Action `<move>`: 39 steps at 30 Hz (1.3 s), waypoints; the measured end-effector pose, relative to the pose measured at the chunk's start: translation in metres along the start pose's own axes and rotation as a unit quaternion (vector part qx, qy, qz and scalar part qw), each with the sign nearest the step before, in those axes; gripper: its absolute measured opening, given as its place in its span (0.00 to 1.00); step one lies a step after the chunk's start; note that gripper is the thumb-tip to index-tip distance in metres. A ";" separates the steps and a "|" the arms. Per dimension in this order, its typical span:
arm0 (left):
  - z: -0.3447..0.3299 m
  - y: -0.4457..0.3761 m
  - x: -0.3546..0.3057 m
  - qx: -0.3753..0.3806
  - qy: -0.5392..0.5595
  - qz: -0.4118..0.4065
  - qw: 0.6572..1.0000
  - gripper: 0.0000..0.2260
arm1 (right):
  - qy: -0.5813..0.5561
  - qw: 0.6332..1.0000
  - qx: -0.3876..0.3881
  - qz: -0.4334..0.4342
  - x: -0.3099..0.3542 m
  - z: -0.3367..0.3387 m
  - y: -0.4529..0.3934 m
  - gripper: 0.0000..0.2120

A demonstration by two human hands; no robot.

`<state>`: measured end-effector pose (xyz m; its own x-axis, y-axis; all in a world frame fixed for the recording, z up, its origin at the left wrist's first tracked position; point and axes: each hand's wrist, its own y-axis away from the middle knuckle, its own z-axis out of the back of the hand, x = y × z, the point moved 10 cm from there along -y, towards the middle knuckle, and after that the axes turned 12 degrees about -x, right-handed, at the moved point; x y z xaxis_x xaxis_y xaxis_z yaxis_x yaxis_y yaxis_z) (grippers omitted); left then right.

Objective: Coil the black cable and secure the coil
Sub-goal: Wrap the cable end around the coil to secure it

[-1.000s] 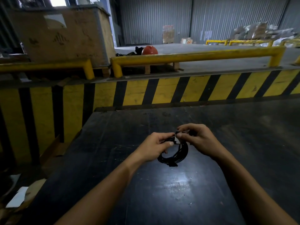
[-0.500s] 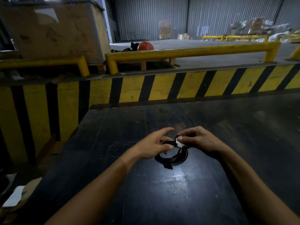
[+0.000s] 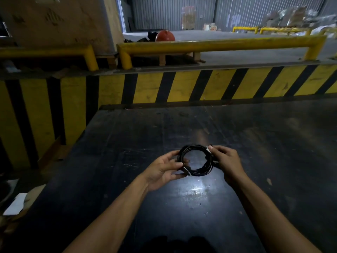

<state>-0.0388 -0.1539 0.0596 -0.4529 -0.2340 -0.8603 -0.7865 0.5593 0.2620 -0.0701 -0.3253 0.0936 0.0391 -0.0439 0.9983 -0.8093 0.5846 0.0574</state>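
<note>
The black cable [image 3: 198, 171] is wound into a round coil of several loops, held between both hands just above the dark table [image 3: 182, 207]. My left hand [image 3: 162, 169] grips the coil's left side, fingers curled around the loops near a plug end. My right hand [image 3: 226, 161] pinches the coil's right side, where a small white tie or tag shows under the thumb. The coil faces me, its open middle showing the tabletop behind.
A yellow and black striped barrier [image 3: 200, 84] runs along the table's far edge, with yellow guard rails [image 3: 218, 45] behind it. A large cardboard box [image 3: 60, 21] stands at back left and a red helmet [image 3: 165, 35] lies beyond. Paper scraps [image 3: 15, 203] lie off the table's left edge.
The coil has been turned up from hanging below the hands to face me as an open ring. My hands have spread to its left and right sides.
</note>
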 end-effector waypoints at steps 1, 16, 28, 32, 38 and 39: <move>0.004 -0.004 0.006 -0.023 0.008 -0.005 1.000 0.21 | -0.015 0.999 -0.006 -0.033 -0.013 0.001 -0.002 0.06; 0.054 -0.096 0.111 -0.250 -0.235 0.086 0.935 0.16 | 0.095 0.974 0.053 -0.197 -0.176 0.015 -0.052 0.05; 0.097 -0.159 0.126 -0.342 -0.355 0.124 0.861 0.09 | 0.324 0.943 0.078 -0.023 -0.221 -0.002 -0.128 0.12; 0.103 -0.167 0.125 -0.368 -0.388 0.112 0.838 0.10 | 0.348 0.935 0.064 -0.037 -0.239 -0.001 -0.139 0.19; 0.099 -0.172 0.117 -0.356 -0.448 0.102 0.814 0.18 | 0.361 0.930 0.065 -0.030 -0.230 0.002 -0.134 0.22; 0.099 -0.171 0.114 -0.345 -0.481 0.094 0.800 0.21 | 0.348 0.935 0.067 -0.029 -0.227 0.006 -0.130 0.21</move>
<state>0.0856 -0.1973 -0.1261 -0.3178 0.7097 -0.6287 -0.9376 -0.1364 0.3199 0.0227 -0.3963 -0.1404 0.4196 0.4928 0.7623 -0.8579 0.4896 0.1558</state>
